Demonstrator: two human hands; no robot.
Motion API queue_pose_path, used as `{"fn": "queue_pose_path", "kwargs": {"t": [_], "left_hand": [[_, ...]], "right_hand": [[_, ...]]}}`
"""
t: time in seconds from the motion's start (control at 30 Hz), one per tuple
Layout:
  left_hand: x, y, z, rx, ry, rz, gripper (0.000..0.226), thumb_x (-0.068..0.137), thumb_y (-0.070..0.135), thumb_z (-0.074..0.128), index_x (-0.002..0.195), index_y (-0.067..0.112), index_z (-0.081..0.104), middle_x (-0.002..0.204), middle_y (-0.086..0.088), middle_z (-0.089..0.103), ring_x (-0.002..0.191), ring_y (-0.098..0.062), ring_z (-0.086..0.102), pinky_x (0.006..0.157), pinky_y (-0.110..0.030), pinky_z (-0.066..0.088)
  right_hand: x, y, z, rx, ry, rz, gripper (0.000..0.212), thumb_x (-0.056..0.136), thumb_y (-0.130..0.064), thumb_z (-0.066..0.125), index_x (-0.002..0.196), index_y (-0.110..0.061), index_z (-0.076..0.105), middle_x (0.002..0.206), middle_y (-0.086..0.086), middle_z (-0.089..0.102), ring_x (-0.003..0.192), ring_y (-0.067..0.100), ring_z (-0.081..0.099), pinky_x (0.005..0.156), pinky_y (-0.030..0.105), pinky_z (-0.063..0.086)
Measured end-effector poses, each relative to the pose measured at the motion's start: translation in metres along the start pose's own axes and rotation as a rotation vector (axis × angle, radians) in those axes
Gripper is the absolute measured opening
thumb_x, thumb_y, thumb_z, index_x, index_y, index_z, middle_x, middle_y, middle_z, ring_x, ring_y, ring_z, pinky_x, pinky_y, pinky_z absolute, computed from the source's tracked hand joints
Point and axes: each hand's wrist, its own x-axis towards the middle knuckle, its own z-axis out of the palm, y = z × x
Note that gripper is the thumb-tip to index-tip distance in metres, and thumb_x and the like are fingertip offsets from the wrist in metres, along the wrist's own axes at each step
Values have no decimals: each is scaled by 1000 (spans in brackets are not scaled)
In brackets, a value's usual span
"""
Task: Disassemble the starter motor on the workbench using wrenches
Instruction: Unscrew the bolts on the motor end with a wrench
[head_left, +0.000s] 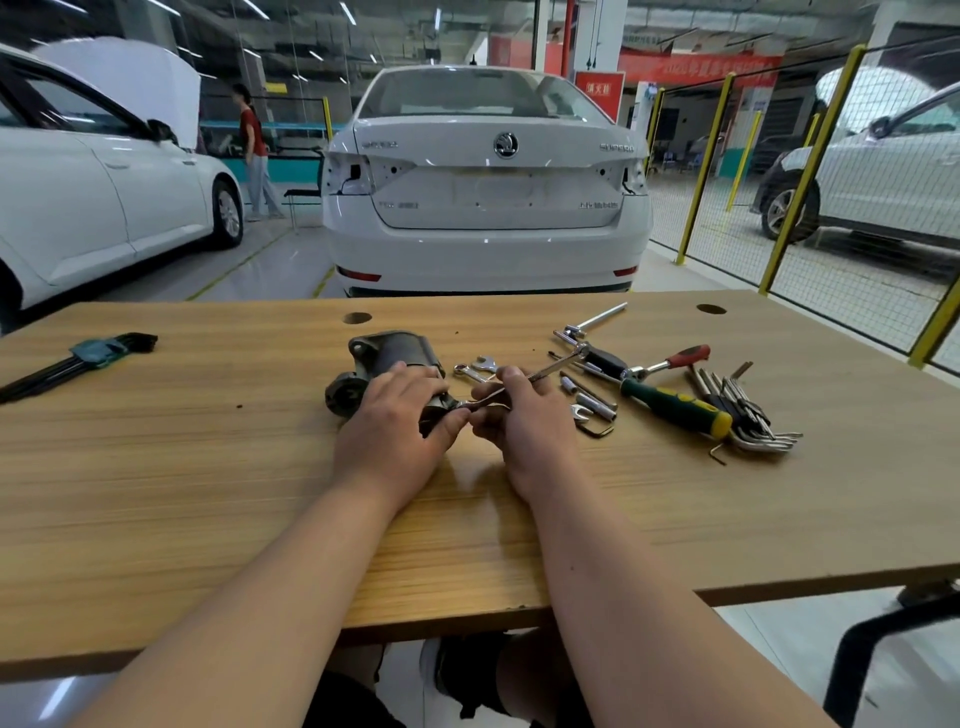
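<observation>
The dark metal starter motor (387, 356) lies on its side in the middle of the wooden workbench (208, 467). My left hand (397, 421) grips its near end, fingers curled over the housing. My right hand (524, 415) holds a long silver wrench (550, 370) just right of the motor. The wrench slants up to the right, and its lower end meets the motor beside my left thumb. The motor's near end is hidden under my left hand.
More wrenches (480, 368), a ratchet with a red grip (670, 362), a green-and-yellow screwdriver (675, 406), sockets and a hex key set (748, 410) lie to the right. Another hex key set (78, 361) lies far left. A white car (488, 182) stands behind the bench.
</observation>
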Motion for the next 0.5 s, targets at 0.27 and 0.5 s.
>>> {"fn": "queue_pose_path", "kwargs": {"t": [0.27,0.5], "left_hand": [[0,2,-5,-7,-36,-24,44,81,46,61,119,23,59,130,6,53,132,-17,33,98,-32,34],[-1,6,-9,24,-55,-112,41,78,16,65,117,7,57,119,-10,58,118,-31,48,90,-39,42]], "right_hand": [[-7,-1,9,-331,-16,-292,15,98,-22,48,87,-26,57,68,-5,67,59,8,62,54,27,51],[-19,-13,32,-1358,-290,-873,22,96,-31,46,110,-23,61,100,0,65,87,22,58,64,30,41]]}}
